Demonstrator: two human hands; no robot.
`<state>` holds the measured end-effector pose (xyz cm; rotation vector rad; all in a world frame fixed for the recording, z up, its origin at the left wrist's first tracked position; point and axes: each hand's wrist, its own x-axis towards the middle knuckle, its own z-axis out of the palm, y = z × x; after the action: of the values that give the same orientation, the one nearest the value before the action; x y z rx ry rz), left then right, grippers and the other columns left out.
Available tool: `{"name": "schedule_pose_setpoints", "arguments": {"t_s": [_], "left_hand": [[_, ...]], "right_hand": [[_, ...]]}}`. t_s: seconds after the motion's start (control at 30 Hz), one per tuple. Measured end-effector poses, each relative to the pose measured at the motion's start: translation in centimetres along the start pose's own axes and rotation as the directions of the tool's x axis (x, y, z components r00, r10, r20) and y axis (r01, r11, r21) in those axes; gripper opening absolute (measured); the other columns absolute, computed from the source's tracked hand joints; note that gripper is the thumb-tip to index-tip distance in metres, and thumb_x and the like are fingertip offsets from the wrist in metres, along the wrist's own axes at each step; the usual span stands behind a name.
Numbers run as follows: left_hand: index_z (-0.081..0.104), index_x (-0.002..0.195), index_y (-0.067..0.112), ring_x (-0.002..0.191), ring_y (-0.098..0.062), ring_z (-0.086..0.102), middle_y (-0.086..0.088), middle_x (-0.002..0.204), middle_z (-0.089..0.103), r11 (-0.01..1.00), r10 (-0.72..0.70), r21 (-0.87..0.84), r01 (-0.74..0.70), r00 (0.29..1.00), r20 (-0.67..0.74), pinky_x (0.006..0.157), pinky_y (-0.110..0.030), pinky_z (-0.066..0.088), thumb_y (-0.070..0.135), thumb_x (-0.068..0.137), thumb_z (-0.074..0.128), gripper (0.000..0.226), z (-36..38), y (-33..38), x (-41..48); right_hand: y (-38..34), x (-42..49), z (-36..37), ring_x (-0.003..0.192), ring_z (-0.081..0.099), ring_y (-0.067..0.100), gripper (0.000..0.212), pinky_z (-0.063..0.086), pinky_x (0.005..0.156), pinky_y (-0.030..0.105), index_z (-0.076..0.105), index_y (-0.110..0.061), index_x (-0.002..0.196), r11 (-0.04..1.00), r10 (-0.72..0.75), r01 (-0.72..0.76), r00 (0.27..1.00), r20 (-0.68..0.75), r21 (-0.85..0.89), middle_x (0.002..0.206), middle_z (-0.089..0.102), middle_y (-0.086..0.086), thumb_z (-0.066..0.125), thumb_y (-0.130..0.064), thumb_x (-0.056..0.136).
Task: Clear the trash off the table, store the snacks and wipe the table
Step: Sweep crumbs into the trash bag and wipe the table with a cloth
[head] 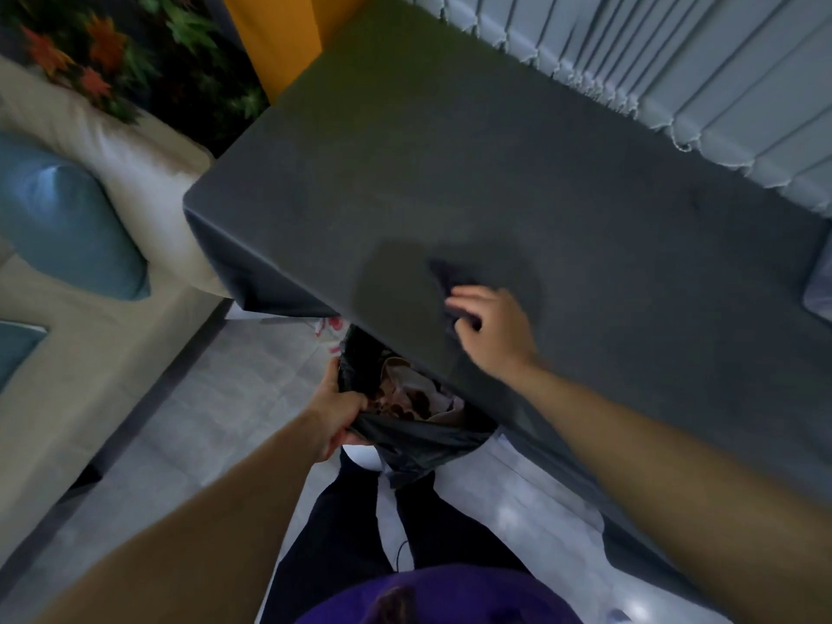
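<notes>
**Inspector:** Table (517,173), centre of frame: flat, dark grey, matte, with rounded corners. No snacks or loose rubbish visible on it. The right hand (490,328), lower centre, has its fingers curled and pressed onto a dark, crumpled cloth (443,281) lying on the top.

**Clerk:** Purpose of that grip?

**Inspector:** In my judgement, wiping: the cloth is bunched under the fingers so pressure lands on the surface. It is soft and creased; blur prevents finer detail.

**Clerk:** And the other hand?

**Inspector:** The left hand (335,409), below the table's near edge, is pinching the rim of a black bin bag (405,436). The bag is thin, glossy and wrinkled, and is held open just under the edge, likely so crumbs can be swept straight in. Brown and pale scraps (405,396) sit inside.

**Clerk:** Surroundings?

**Inspector:** A beige sofa (67,353) with a smooth blue cushion (58,218) at left; pleated pale blinds (675,60) upper right.
</notes>
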<state>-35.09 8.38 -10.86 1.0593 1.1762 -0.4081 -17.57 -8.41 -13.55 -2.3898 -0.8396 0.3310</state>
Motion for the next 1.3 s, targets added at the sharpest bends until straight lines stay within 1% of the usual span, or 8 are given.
{"name": "schedule_pose_setpoints", "arguments": {"t_s": [0.13,0.3,0.63,0.73,0.83,1.07,1.2,1.3], "left_hand": [[0.038,0.139,0.037,0.094,-0.037,0.067,-0.010,0.124,0.057,0.999,0.017,0.036,-0.018,1.000,0.020,0.064,-0.055,0.061,-0.017,0.088,0.039,0.074,1.1,-0.4,0.0],[0.034,0.145,0.035,0.095,-0.035,0.066,-0.004,0.110,0.059,0.996,0.014,0.088,-0.019,0.998,0.057,0.063,-0.055,0.061,-0.018,0.088,0.038,0.078,2.3,-0.6,-0.1],[0.042,0.127,0.037,0.103,-0.039,0.066,-0.009,0.121,0.060,0.987,0.000,0.159,-0.024,0.989,0.148,0.074,-0.066,0.057,-0.019,0.089,0.039,0.068,4.7,-2.8,0.4],[0.044,0.125,0.035,0.101,-0.039,0.065,-0.009,0.116,0.061,0.980,-0.031,0.200,-0.007,0.983,0.181,0.071,-0.063,0.057,-0.020,0.088,0.038,0.067,5.4,-3.3,0.2],[0.045,0.120,0.034,0.098,-0.040,0.065,-0.012,0.113,0.061,0.973,-0.034,0.232,-0.010,0.982,0.185,0.064,-0.059,0.058,-0.021,0.086,0.038,0.065,6.0,-3.7,0.1],[0.040,0.123,0.029,0.093,-0.037,0.064,-0.010,0.109,0.057,0.941,-0.048,0.337,-0.028,0.976,0.214,0.057,-0.054,0.058,-0.019,0.087,0.039,0.060,7.6,-4.0,-0.5],[0.041,0.122,0.029,0.096,-0.040,0.063,-0.014,0.113,0.058,0.925,-0.043,0.377,-0.045,0.974,0.222,0.053,-0.050,0.058,-0.019,0.087,0.039,0.060,7.7,-3.9,-0.5],[0.042,0.123,0.030,0.090,-0.037,0.064,-0.011,0.107,0.059,0.930,-0.033,0.363,-0.052,0.974,0.223,0.055,-0.051,0.059,-0.020,0.086,0.039,0.062,7.5,-3.8,-0.5]], "right_hand": [[-0.8,-2.5,-0.4,0.095,0.065,0.013,0.022,0.049,0.090,0.032,0.080,-0.020,0.095,0.982,-0.154,0.138,0.980,0.125,0.130,0.107,0.074,-0.007,0.065,-0.015,0.079],[3.2,-2.8,-3.6,0.106,0.057,0.021,0.031,0.046,0.088,0.026,0.074,-0.019,0.111,0.957,0.283,-0.289,0.891,-0.354,0.037,0.118,0.068,-0.006,0.059,-0.014,0.085],[1.2,-10.5,-1.5,0.100,0.058,0.012,0.027,0.047,0.092,0.028,0.077,-0.026,0.101,0.997,0.055,-0.055,0.998,-0.006,0.048,0.113,0.071,-0.013,0.059,-0.022,0.081],[3.9,-11.1,-3.9,0.104,0.059,0.020,0.029,0.048,0.087,0.031,0.075,-0.025,0.106,0.929,0.357,-0.363,0.838,-0.413,0.065,0.113,0.070,-0.008,0.057,-0.021,0.084],[6.3,-11.6,-5.6,0.112,0.053,0.024,0.033,0.050,0.081,0.033,0.071,-0.025,0.118,0.776,0.584,-0.627,0.679,-0.444,0.062,0.123,0.066,-0.008,0.055,-0.018,0.090],[5.1,-13.7,-5.5,0.100,0.064,0.012,0.025,0.043,0.099,0.028,0.078,-0.020,0.096,0.974,0.221,-0.215,0.970,-0.098,0.069,0.106,0.074,-0.005,0.060,-0.013,0.081],[7.0,-13.6,-6.3,0.108,0.061,0.025,0.033,0.045,0.092,0.027,0.073,-0.017,0.112,0.810,0.569,-0.564,0.689,-0.449,0.160,0.117,0.070,0.002,0.056,-0.013,0.084],[5.8,-12.4,-5.2,0.114,0.062,0.028,0.035,0.046,0.098,0.032,0.074,-0.013,0.114,0.814,0.566,-0.568,0.730,-0.383,0.121,0.126,0.067,0.007,0.058,-0.014,0.082]]}}
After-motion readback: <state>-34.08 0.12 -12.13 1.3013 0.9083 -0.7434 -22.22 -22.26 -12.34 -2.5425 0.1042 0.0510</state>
